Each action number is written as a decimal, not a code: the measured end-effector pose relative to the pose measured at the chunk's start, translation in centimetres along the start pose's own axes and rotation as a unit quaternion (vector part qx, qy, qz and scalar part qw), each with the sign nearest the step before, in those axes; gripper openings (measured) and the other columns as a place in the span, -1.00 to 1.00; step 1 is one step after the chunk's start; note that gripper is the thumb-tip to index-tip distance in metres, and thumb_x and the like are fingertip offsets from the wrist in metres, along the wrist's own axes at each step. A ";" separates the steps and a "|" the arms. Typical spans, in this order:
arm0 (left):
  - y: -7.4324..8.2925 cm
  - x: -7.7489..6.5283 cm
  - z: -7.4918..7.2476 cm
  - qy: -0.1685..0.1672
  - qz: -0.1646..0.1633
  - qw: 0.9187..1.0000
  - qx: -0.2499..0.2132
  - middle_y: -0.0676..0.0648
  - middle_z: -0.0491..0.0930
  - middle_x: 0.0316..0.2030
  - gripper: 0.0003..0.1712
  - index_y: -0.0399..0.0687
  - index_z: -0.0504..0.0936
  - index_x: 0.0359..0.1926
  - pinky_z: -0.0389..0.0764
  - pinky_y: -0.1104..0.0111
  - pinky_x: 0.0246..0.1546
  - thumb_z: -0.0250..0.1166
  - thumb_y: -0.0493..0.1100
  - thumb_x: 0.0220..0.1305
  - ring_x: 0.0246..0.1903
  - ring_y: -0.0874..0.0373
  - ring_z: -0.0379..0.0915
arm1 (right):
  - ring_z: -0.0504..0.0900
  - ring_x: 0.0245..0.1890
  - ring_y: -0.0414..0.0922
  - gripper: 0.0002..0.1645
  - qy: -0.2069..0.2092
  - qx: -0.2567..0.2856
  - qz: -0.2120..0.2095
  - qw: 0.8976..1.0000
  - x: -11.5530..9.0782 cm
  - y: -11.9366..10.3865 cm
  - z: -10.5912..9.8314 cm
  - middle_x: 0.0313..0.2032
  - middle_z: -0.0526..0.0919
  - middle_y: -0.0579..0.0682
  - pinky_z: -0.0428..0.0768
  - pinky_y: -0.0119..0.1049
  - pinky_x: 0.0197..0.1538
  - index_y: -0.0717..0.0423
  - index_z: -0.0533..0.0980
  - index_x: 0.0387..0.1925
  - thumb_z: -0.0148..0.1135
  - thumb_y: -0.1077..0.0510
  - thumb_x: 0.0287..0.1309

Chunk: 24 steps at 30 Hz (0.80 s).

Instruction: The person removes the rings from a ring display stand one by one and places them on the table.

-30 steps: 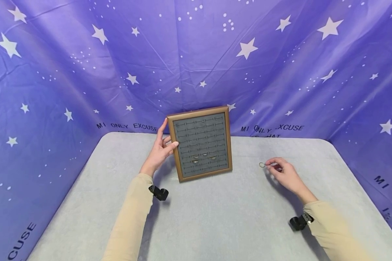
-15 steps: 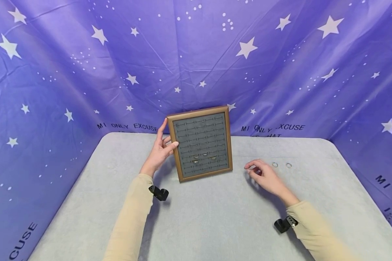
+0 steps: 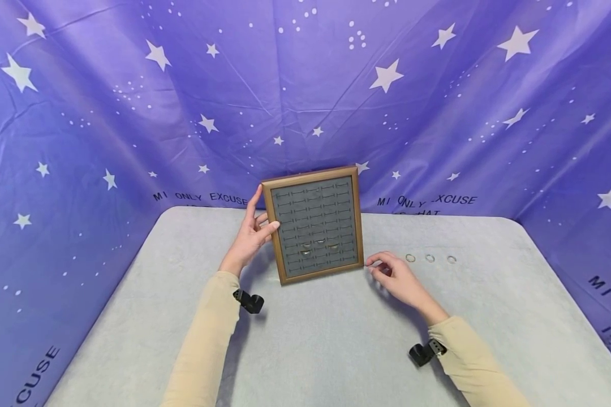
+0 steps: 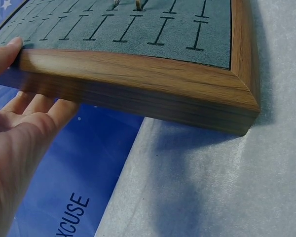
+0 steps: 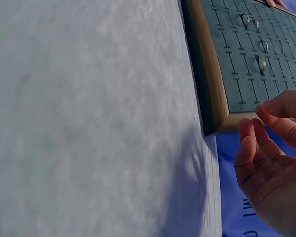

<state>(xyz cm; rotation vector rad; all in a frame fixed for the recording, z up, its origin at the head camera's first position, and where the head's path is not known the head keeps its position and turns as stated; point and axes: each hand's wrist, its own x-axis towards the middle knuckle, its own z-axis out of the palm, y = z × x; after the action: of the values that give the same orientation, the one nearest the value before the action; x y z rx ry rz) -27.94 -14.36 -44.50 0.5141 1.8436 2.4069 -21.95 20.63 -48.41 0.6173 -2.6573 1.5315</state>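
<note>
A ring display board (image 3: 315,212) with a brown wooden frame and a slotted grey-green pad stands tilted back on the table. Several rings (image 3: 306,252) sit in its lower slots. The left hand (image 3: 249,237) grips the frame's left side, thumb at the front and fingers behind, as the left wrist view shows. Close beside the lower right corner of the frame is the right hand (image 3: 394,277), its fingers loosely bent and nothing between them. In the right wrist view its fingertips (image 5: 246,128) overlap that corner. To its right, three rings lie in a row, the nearest ring (image 3: 410,258) gold-toned.
The table (image 3: 315,350) has a pale grey cloth surface with rounded far corners. Behind it and at both sides hangs a purple curtain (image 3: 183,113) with white stars and black lettering. Each wrist bears a small black camera (image 3: 249,302).
The right hand, which pinched a ring one second ago, has let it go on the table and moved left to the board's corner. The left hand and the board stay in place.
</note>
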 end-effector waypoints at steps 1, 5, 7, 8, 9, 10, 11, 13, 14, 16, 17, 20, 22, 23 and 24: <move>0.0 0.0 0.0 0.000 0.000 1.000 0.002 -0.41 0.27 0.27 0.05 0.60 -0.15 0.49 0.61 0.19 -0.05 0.07 -0.51 0.34 -0.04 0.07 0.56 | 0.54 -0.62 0.03 -0.84 0.001 0.000 0.000 1.000 0.1 -0.1 0.1 -0.36 0.52 0.08 0.55 -0.29 -0.63 0.28 0.55 -0.15 0.19 0.37 0.22; 0.1 0.0 0.0 0.000 -0.001 1.000 0.001 -0.42 0.27 0.27 0.05 0.58 -0.15 0.49 0.62 0.21 -0.06 0.06 -0.52 0.34 -0.06 0.08 0.57 | 0.56 -0.53 0.05 -0.83 0.004 -0.003 -0.008 1.000 0.6 -0.5 0.5 -0.33 0.56 0.07 0.56 -0.33 -0.52 0.25 0.55 -0.14 0.20 0.36 0.21; 0.2 0.0 0.1 0.001 -0.001 1.000 0.001 -0.42 0.27 0.26 0.05 0.57 -0.15 0.49 0.62 0.22 -0.07 0.06 -0.52 0.34 -0.07 0.09 0.57 | 0.57 -0.48 0.08 -0.81 0.006 0.000 -0.009 1.000 0.8 -0.7 0.7 -0.29 0.57 0.09 0.56 -0.34 -0.46 0.24 0.55 -0.13 0.20 0.36 0.21; 0.2 0.0 0.1 0.002 -0.001 1.000 -0.001 -0.42 0.28 0.26 0.05 0.57 -0.15 0.49 0.63 0.22 -0.08 0.06 -0.52 0.33 -0.07 0.09 0.57 | 0.58 -0.46 0.09 -0.80 0.007 0.002 -0.011 1.000 1.0 -0.7 0.8 -0.27 0.58 0.10 0.57 -0.34 -0.43 0.24 0.55 -0.12 0.21 0.36 0.20; 0.2 0.0 0.1 0.002 -0.002 1.000 0.000 -0.42 0.27 0.26 0.05 0.57 -0.16 0.50 0.63 0.22 -0.08 0.06 -0.52 0.34 -0.07 0.09 0.57 | 0.58 -0.46 0.10 -0.80 0.006 0.007 -0.011 1.000 1.1 -0.9 0.9 -0.27 0.59 0.11 0.57 -0.34 -0.43 0.24 0.55 -0.12 0.21 0.37 0.20; 0.2 0.0 0.1 0.002 -0.002 1.000 -0.002 -0.42 0.28 0.26 0.06 0.57 -0.15 0.49 0.63 0.22 -0.09 0.06 -0.52 0.33 -0.07 0.09 0.57 | 0.58 -0.45 0.11 -0.79 0.006 0.012 -0.010 1.000 1.2 -1.0 1.0 -0.27 0.59 0.12 0.57 -0.34 -0.42 0.25 0.55 -0.11 0.21 0.37 0.20; 0.3 0.0 0.1 0.003 -0.003 1.000 -0.002 -0.42 0.28 0.26 0.06 0.56 -0.15 0.49 0.63 0.22 -0.09 0.07 -0.52 0.33 -0.07 0.09 0.57 | 0.59 -0.45 0.11 -0.79 0.006 0.013 -0.011 1.000 1.4 -1.1 1.1 -0.27 0.59 0.13 0.57 -0.34 -0.41 0.25 0.54 -0.11 0.21 0.37 0.20; 0.3 0.0 0.1 0.004 -0.004 1.000 -0.003 -0.41 0.28 0.26 0.06 0.57 -0.15 0.49 0.63 0.22 -0.10 0.07 -0.52 0.33 -0.07 0.09 0.57 | 0.59 -0.44 0.09 -0.78 0.007 0.014 -0.015 1.000 1.6 -1.4 1.4 -0.28 0.60 0.13 0.57 -0.34 -0.39 0.26 0.54 -0.10 0.22 0.37 0.19; 0.3 0.0 0.1 0.004 -0.005 1.000 -0.003 -0.41 0.28 0.27 0.06 0.57 -0.15 0.49 0.63 0.22 -0.10 0.07 -0.52 0.33 -0.07 0.09 0.57 | 0.59 -0.44 0.06 -0.78 0.008 0.010 -0.017 1.000 1.8 -1.5 1.5 -0.28 0.60 0.11 0.57 -0.34 -0.37 0.25 0.54 -0.10 0.22 0.37 0.19; 0.2 0.0 0.1 0.005 -0.007 1.000 -0.005 -0.40 0.29 0.27 0.06 0.57 -0.14 0.49 0.63 0.22 -0.09 0.07 -0.52 0.33 -0.06 0.09 0.57 | 0.58 -0.41 -0.01 -0.79 0.010 0.007 -0.022 1.000 2.1 -1.8 1.7 -0.26 0.60 0.09 0.57 -0.34 -0.32 0.24 0.54 -0.11 0.22 0.37 0.19; 0.2 0.0 0.1 0.005 -0.007 1.000 -0.005 -0.40 0.28 0.27 0.06 0.57 -0.14 0.49 0.63 0.22 -0.09 0.07 -0.52 0.33 -0.06 0.09 0.57 | 0.57 -0.40 -0.04 -0.79 0.011 0.007 -0.027 1.000 2.3 -2.0 1.9 -0.25 0.60 0.09 0.57 -0.34 -0.31 0.24 0.54 -0.11 0.22 0.37 0.19; 0.1 0.1 0.1 0.004 -0.005 1.000 -0.006 -0.41 0.28 0.27 0.05 0.56 -0.15 0.50 0.63 0.22 -0.08 0.06 -0.52 0.33 -0.05 0.08 0.56 | 0.55 -0.36 -0.10 -0.78 0.014 0.015 -0.037 0.999 2.7 -2.4 2.3 -0.22 0.60 0.09 0.57 -0.33 -0.28 0.25 0.54 -0.12 0.21 0.39 0.18; 0.1 0.1 0.1 0.003 -0.004 1.000 -0.007 -0.41 0.28 0.27 0.05 0.55 -0.15 0.50 0.62 0.21 -0.08 0.06 -0.53 0.33 -0.05 0.08 0.56 | 0.54 -0.34 -0.12 -0.78 0.015 0.025 -0.039 0.999 2.9 -2.7 2.6 -0.21 0.60 0.10 0.56 -0.34 -0.28 0.27 0.54 -0.12 0.21 0.40 0.17; 0.1 0.1 0.1 0.002 -0.003 1.000 -0.008 -0.41 0.28 0.27 0.05 0.55 -0.14 0.50 0.62 0.21 -0.08 0.06 -0.53 0.33 -0.05 0.07 0.56 | 0.54 -0.34 -0.12 -0.78 0.015 0.029 -0.038 0.999 3.1 -2.9 2.7 -0.21 0.60 0.11 0.56 -0.35 -0.29 0.27 0.54 -0.12 0.20 0.41 0.17; 0.1 0.1 0.1 0.002 -0.002 1.000 -0.009 -0.41 0.28 0.27 0.05 0.55 -0.14 0.50 0.62 0.21 -0.07 0.06 -0.53 0.33 -0.05 0.07 0.56 | 0.53 -0.34 -0.13 -0.78 0.017 0.032 -0.036 0.999 3.2 -3.0 2.9 -0.21 0.59 0.11 0.56 -0.37 -0.29 0.27 0.54 -0.12 0.20 0.40 0.18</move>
<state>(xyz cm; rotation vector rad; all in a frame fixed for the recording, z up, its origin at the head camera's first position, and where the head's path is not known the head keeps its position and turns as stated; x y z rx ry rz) -27.96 -14.30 -44.35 0.5047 1.8212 2.4206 -23.32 15.86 -46.81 0.6770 -2.5409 1.5969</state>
